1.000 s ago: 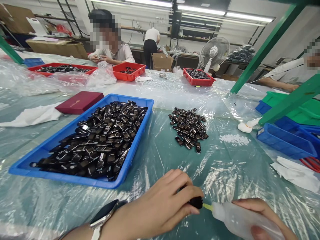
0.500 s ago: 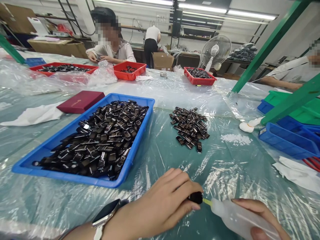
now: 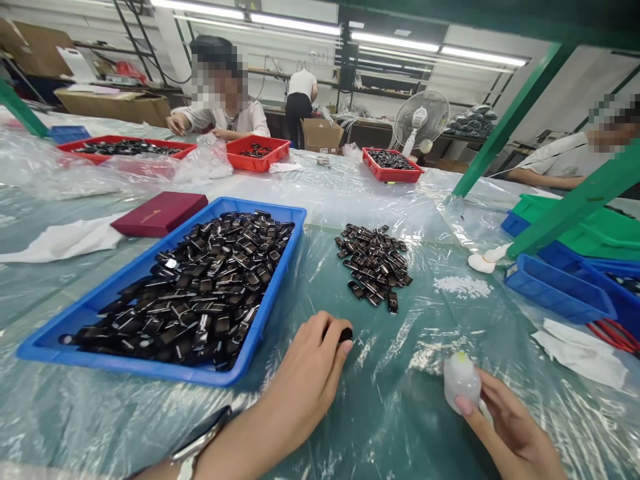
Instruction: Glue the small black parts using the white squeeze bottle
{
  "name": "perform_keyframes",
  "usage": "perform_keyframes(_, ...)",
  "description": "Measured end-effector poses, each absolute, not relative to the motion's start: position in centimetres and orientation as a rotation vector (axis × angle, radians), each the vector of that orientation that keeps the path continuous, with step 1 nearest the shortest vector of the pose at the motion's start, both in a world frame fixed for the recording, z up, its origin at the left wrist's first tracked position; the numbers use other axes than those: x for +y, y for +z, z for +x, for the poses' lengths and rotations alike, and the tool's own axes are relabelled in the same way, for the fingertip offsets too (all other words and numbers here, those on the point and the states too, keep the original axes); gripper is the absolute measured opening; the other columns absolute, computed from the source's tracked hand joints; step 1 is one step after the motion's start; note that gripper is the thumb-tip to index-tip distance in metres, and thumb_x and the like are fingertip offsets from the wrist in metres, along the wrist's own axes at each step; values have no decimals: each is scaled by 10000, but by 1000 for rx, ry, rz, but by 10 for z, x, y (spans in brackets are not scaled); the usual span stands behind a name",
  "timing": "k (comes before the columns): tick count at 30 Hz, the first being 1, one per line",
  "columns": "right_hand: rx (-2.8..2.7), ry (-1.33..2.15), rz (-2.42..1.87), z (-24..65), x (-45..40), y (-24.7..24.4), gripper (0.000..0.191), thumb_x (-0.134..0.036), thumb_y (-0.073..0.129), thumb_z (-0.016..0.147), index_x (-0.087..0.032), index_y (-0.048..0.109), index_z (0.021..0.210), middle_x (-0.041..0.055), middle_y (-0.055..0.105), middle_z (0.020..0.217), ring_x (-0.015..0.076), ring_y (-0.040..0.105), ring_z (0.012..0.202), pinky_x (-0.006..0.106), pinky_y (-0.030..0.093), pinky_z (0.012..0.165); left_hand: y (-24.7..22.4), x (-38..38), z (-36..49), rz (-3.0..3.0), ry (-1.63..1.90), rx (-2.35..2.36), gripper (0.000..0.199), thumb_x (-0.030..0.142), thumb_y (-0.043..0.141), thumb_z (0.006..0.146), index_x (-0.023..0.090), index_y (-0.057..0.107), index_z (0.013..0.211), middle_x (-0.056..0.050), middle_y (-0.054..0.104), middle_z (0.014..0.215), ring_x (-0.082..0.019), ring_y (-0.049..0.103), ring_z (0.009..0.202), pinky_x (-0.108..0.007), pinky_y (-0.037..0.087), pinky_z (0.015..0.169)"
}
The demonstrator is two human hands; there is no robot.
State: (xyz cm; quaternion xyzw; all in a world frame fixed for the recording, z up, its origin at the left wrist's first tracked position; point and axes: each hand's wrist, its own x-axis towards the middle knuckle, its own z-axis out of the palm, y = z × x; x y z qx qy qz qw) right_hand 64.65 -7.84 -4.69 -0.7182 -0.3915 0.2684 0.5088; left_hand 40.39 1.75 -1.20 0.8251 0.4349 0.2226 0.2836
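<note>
My left hand (image 3: 313, 367), with a watch on its wrist, pinches a small black piece (image 3: 346, 335) over the plastic-covered table, between the blue tray (image 3: 280, 280) and a loose pile of black pieces (image 3: 375, 260). To the right, my right hand (image 3: 505, 413) grips a translucent white bottle (image 3: 461, 383) whose yellowish tip points up and away. The bottle stands apart from the black piece. Many similar black pieces (image 3: 210, 287) fill the blue tray. Small white bits (image 3: 464, 287) lie right of the loose pile.
A dark red box (image 3: 160, 213) and white cloth are at left. Blue bins (image 3: 560, 287), a green bin and a white cloth (image 3: 580, 353) lie at right, by green posts (image 3: 515, 120). Red trays (image 3: 393, 172) stand farther back. Other people are across and at right.
My left hand has moved up and left with the black piece. My right hand has drawn the bottle away from it and tipped the bottle more upright. The view has shifted slightly.
</note>
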Motion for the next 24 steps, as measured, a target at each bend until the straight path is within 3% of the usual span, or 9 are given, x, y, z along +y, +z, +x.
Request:
perform_keyframes(3,-934,677,-1679,663,-64,-64,522,-569,705,799,-222,589,1171,102,654,1270,287,567,1249,319,524,951,-12,17,405,2232,601,1143,252,282,267,1077,221,486,1184,-63,535,1092,-214,512,954,-396,455,853)
perform_keyframes(7,-929,446,-1708,668,-61,-78,651,-569,782,706,-216,515,1184,115,629,1189,292,594,1160,359,516,920,-14,18,404,2219,635,1138,254,260,259,1077,221,461,1225,-69,546,1131,-216,523,995,-399,465,873)
perform_keyframes(13,-1233,271,-1753,621,-69,-66,269,-479,569,944,-218,635,954,67,670,904,199,642,748,276,529,658,-17,16,405,2249,625,1142,273,243,240,1068,225,424,1268,-94,550,1201,-237,588,970,-433,513,826)
perform_keyframes(17,-1807,265,-1565,592,-34,-56,248,-314,448,1006,-213,660,1087,42,659,797,167,596,552,261,498,475,-21,14,408,2298,638,1142,270,217,251,1061,234,427,1264,-94,574,1206,-245,617,956,-437,539,807)
perform_keyframes(21,-1937,207,-1505,579,1,-54,235,-136,416,913,-211,626,838,48,624,772,223,627,634,318,493,506,-20,14,409,2354,641,1063,264,193,252,1056,212,446,1234,-105,597,1228,-251,635,1018,-444,555,858)
perform_keyframes(24,-1950,183,-1495,575,9,-54,223,-68,404,855,-212,558,785,50,604,772,243,628,679,340,500,544,-20,14,409,2368,691,1021,239,175,287,1048,208,476,1191,-105,610,1244,-243,629,1090,-427,550,920)
